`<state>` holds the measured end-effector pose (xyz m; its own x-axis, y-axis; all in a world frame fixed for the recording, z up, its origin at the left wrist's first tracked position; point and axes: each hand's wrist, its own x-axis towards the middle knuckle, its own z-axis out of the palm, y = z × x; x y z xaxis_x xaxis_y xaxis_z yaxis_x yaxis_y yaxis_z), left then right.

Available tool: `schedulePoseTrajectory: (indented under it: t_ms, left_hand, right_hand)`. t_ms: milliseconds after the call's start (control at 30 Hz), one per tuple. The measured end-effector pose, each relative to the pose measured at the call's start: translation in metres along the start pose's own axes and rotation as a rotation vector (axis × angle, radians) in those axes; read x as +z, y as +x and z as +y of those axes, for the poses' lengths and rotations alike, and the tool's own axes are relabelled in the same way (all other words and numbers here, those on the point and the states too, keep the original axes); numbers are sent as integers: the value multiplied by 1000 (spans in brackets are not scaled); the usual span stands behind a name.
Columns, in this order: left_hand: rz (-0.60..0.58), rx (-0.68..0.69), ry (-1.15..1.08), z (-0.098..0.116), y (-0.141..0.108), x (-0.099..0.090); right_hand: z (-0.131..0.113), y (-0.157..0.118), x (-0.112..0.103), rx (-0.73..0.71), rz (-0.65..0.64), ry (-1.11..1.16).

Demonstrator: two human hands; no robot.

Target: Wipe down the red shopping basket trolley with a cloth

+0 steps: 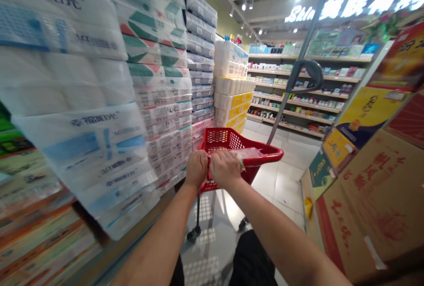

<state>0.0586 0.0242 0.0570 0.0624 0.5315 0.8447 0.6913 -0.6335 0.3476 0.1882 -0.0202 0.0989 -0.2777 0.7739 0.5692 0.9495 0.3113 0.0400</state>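
Observation:
Both hands rest on the near handle of a red plastic shopping cart (247, 172), whose basket has a lattice of small holes. My left hand (197, 167) has its fingers wrapped round the left end of the handle. Close beside it, my right hand (225, 169) grips the handle further right, next to a pale, frayed patch. A clear-covered panel lies along the handle past my right hand. The part of the basket floor that shows holds no item I can make out. Below the basket, dark wheels touch the floor.
Tall stacks of packaged tissue rolls (165, 69) line the left side. Cardboard boxes (374, 197) are piled at the right. A grey pole (280, 116) with a looped handle rises beyond the cart. Shelves of small goods (298, 78) stand at the back, past the tiled floor (286, 180).

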Motion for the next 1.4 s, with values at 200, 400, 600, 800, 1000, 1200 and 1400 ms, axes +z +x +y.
schedulePoseTrajectory:
  t_ms: [200, 400, 600, 800, 1000, 1200, 1400]
  left_hand:
    - [-15, -58, -73, 2, 1, 1]
    - [-232, 149, -108, 3, 9, -19]
    - [-431, 135, -59, 8, 19, -39]
    - [-604, 266, -64, 39, 32, -49]
    - [-504, 177, 94, 70, 24, -33]
    - [-362, 169, 495, 69, 9, -1]
    - [-796, -12, 569, 37, 59, -10]
  right_hand:
    - [0, 28, -16, 25, -320, 9]
    - [12, 37, -27, 259, -189, 416]
    - [87, 33, -39, 352, -162, 316]
    - [101, 16, -27, 448, -368, 126]
    - [91, 24, -25, 465, -342, 141]
    - [81, 30, -23, 489, -345, 164]
    - [68, 33, -21, 509, -327, 190]
